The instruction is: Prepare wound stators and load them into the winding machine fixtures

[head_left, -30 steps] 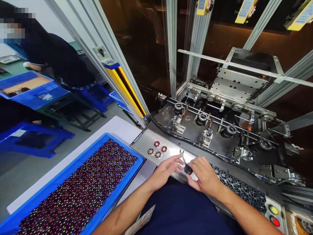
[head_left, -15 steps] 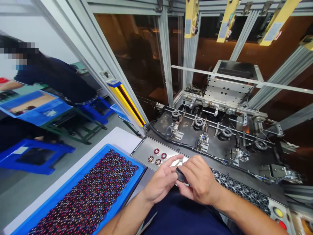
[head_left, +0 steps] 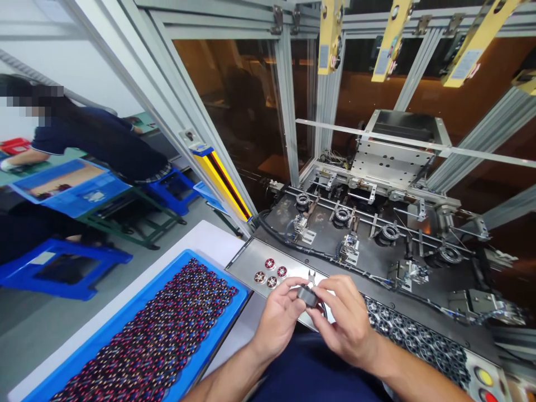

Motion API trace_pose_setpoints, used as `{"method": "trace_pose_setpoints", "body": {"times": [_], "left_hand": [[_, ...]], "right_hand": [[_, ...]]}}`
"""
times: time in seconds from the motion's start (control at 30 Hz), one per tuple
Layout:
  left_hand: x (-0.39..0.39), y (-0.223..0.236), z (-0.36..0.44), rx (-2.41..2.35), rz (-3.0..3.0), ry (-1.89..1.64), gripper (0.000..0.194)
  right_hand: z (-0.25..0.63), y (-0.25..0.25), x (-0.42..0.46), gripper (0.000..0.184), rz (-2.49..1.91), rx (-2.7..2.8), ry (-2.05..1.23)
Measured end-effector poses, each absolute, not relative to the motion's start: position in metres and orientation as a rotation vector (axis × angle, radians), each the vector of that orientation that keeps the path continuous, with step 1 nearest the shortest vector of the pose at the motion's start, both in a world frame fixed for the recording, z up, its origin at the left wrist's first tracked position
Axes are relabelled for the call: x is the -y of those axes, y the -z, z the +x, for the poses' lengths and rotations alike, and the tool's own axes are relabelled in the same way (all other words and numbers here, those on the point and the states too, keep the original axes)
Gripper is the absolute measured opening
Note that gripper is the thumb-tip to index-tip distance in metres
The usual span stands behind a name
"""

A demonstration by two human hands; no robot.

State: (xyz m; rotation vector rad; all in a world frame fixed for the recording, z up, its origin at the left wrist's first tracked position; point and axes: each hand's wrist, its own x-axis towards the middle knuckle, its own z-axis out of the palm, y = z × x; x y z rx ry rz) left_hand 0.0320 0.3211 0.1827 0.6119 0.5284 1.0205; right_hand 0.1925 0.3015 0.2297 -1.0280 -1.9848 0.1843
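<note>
A short dark grey ring-shaped part is held between my two hands above the metal tray's front edge. My left hand pinches its left side between thumb and fingers. On the opposite side, the thumb and fingertips of my right hand grip the same part. The jaws of a pair of cutting pliers show just beyond it, and my hands hide most of the tool. Left of the pliers, several red and copper wound motor stators lie on the metal tray.
At left, a blue tray is filled with wound stators. Dark ring parts stand in rows at right, beside yellow and red buttons. A machine bed with fixtures lies ahead. Another person sits at far left.
My fingers have shifted around the grey part, turning it so more of its side shows. My right hand has opened out slightly. The whole view has moved a little.
</note>
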Motion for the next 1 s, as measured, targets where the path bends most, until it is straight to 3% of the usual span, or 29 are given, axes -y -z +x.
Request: {"method": "trace_pose_setpoints", "body": {"times": [0.27, 0.37, 0.5, 0.67, 0.77, 1.0], "left_hand": [[-0.330, -0.182, 0.019, -0.476, 0.810, -0.964, 0.038], [-0.331, -0.180, 0.014, -0.400, 0.803, -0.903, 0.038], [-0.333, -0.177, 0.006, -0.360, 0.833, -0.832, 0.039], [-0.336, -0.171, 0.001, -0.370, 0.854, -0.845, 0.039], [-0.346, -0.148, -0.014, -0.559, 0.974, -0.914, 0.055], [-0.390, -0.029, -0.052, -1.489, 1.020, -1.252, 0.069]], "right_hand": [[0.214, -0.255, -0.314, 0.015, -1.123, 1.875, -1.101], [0.215, -0.258, -0.321, 0.015, -1.071, 1.772, -1.434], [0.210, -0.265, -0.330, 0.018, -0.971, 1.875, -1.598], [0.202, -0.270, -0.344, 0.021, -0.863, 1.992, -1.677], [0.204, -0.265, -0.367, 0.023, -0.899, 2.058, -1.629], [0.238, -0.224, -0.539, 0.027, -1.271, 2.353, -0.881]]}}
